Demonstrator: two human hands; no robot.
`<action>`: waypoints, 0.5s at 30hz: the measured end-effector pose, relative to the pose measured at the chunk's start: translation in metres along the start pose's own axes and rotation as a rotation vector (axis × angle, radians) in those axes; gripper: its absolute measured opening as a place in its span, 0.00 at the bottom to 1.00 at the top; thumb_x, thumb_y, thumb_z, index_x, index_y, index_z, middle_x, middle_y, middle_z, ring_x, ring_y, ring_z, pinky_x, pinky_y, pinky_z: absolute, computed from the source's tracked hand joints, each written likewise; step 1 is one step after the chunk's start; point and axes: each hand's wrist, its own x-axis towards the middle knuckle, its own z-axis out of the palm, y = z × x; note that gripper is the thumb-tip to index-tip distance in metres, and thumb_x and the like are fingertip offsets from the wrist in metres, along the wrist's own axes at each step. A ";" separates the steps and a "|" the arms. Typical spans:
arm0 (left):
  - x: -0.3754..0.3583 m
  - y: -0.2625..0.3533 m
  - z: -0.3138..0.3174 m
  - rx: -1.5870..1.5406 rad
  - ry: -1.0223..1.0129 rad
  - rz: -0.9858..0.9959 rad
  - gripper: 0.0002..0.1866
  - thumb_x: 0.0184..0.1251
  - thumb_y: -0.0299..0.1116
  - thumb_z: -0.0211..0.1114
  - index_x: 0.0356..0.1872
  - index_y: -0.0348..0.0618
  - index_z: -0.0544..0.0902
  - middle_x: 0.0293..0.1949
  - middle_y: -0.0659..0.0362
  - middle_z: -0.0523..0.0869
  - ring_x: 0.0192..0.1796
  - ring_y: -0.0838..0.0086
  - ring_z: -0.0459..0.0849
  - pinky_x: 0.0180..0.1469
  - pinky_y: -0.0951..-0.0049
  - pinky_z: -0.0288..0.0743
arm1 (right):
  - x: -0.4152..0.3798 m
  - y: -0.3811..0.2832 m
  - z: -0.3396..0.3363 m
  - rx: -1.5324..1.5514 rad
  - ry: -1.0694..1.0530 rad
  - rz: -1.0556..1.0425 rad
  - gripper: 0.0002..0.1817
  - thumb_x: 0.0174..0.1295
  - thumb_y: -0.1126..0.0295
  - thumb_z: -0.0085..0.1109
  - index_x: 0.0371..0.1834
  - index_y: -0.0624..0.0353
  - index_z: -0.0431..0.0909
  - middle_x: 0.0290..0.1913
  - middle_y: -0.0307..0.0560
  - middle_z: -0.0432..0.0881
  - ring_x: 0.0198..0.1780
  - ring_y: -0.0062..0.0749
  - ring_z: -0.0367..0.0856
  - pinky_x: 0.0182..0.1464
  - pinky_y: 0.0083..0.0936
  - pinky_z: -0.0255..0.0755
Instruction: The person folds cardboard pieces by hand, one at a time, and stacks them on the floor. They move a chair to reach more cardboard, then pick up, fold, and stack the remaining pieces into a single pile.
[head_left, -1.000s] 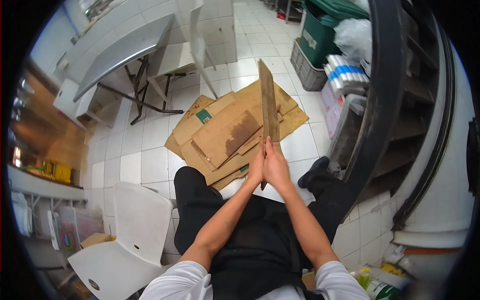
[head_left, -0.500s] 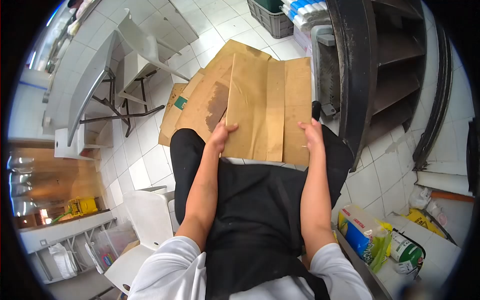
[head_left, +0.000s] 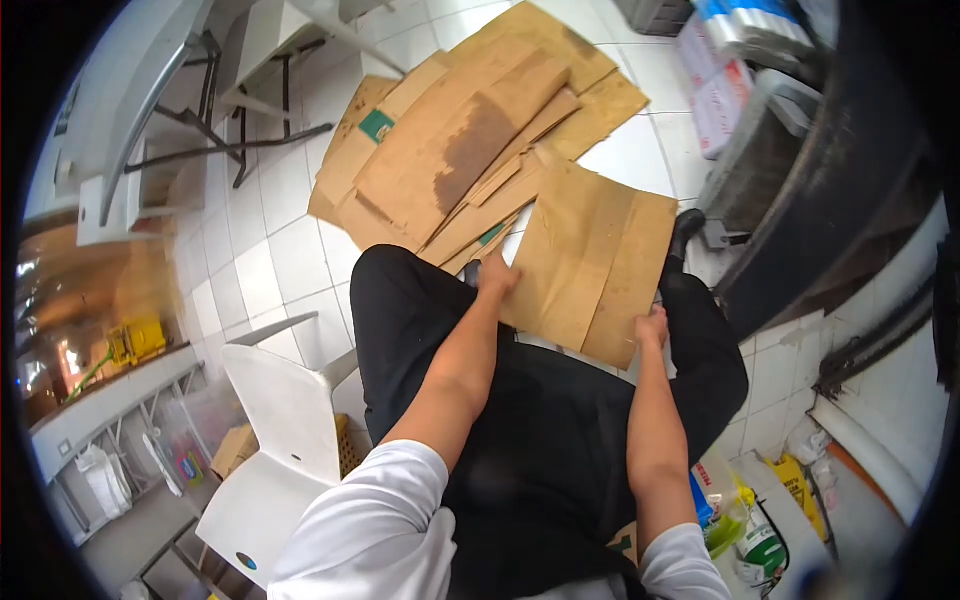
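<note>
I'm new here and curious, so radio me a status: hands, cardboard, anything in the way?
Left hand gripping cardboard sheet by left edge; right hand, right edge. Sheet creased. Cardboard pile just beyond; nothing visibly blocking either hand.

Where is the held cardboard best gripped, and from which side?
Probably by both side edges near its closer corners, coming from the near side. The left hand and right hand sit there; the cardboard is thin, and its crease between them might let a one-edge hold flop.
</note>
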 end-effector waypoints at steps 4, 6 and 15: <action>0.107 -0.046 -0.057 -0.361 0.321 -0.383 0.40 0.58 0.41 0.74 0.68 0.28 0.72 0.59 0.34 0.83 0.63 0.42 0.82 0.64 0.54 0.78 | 0.028 0.005 0.049 0.074 -0.306 -0.094 0.27 0.63 0.63 0.65 0.66 0.58 0.79 0.58 0.59 0.86 0.61 0.48 0.84 0.64 0.39 0.76; 0.145 -0.071 -0.082 -0.635 0.519 -0.691 0.34 0.59 0.38 0.73 0.65 0.30 0.75 0.60 0.36 0.83 0.62 0.44 0.83 0.65 0.54 0.78 | 0.006 -0.029 0.047 0.123 -0.378 -0.249 0.25 0.65 0.65 0.64 0.66 0.59 0.79 0.57 0.58 0.87 0.60 0.46 0.85 0.63 0.36 0.76; 0.196 -0.155 -0.040 -1.050 0.540 -0.808 0.37 0.64 0.37 0.74 0.68 0.22 0.72 0.64 0.44 0.82 0.60 0.55 0.84 0.60 0.59 0.79 | -0.137 -0.135 -0.026 0.021 -0.719 -0.660 0.18 0.72 0.71 0.60 0.63 0.60 0.79 0.49 0.51 0.88 0.47 0.33 0.86 0.49 0.28 0.78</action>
